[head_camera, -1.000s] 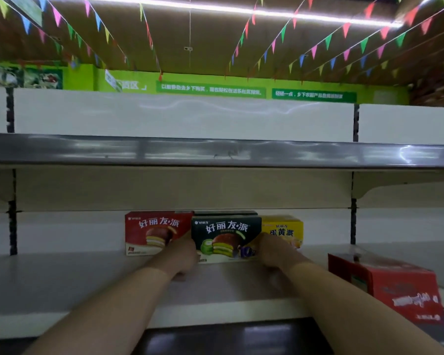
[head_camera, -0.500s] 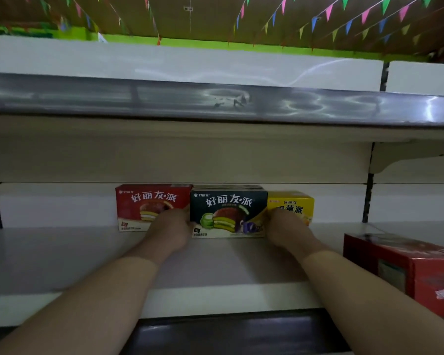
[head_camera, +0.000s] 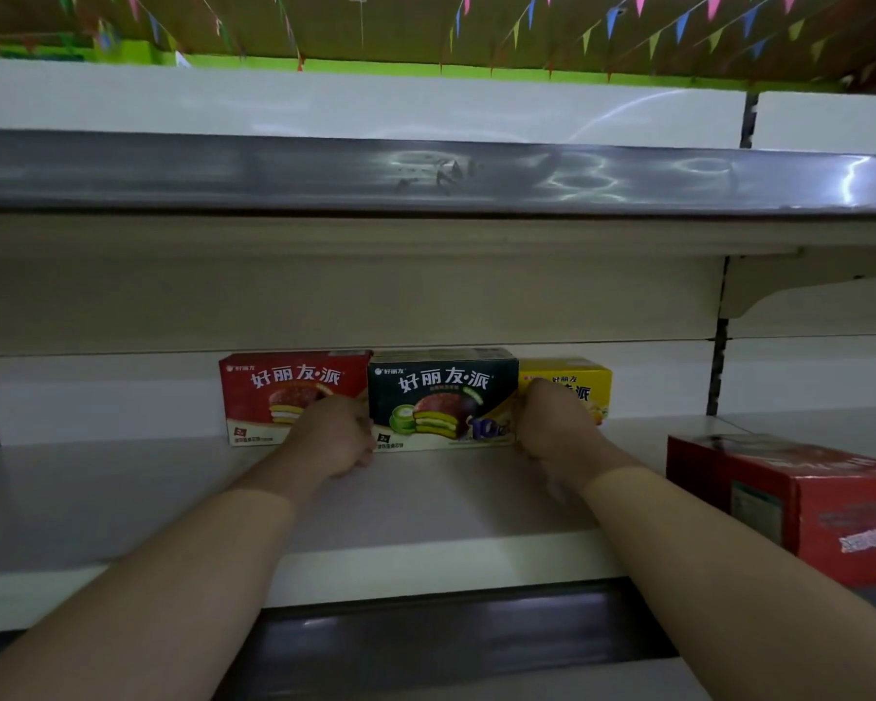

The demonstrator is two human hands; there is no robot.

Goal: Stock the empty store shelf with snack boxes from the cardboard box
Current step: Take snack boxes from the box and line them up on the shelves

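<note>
Now the dark green cardboard snack box point(head_camera: 443, 399) stands at the back of the white metal shelf point(head_camera: 122, 493), long axis left to right, between the red box point(head_camera: 274, 397) and yellow box point(head_camera: 590, 379), left hand point(head_camera: 337, 437) and right hand point(head_camera: 552, 430) gripping its two short ends equally near

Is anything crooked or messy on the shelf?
Mostly tidy. The red box, dark green box and yellow box stand upright in a row at the back. Only the big red carton on the right sits angled near the shelf's front edge.
</note>
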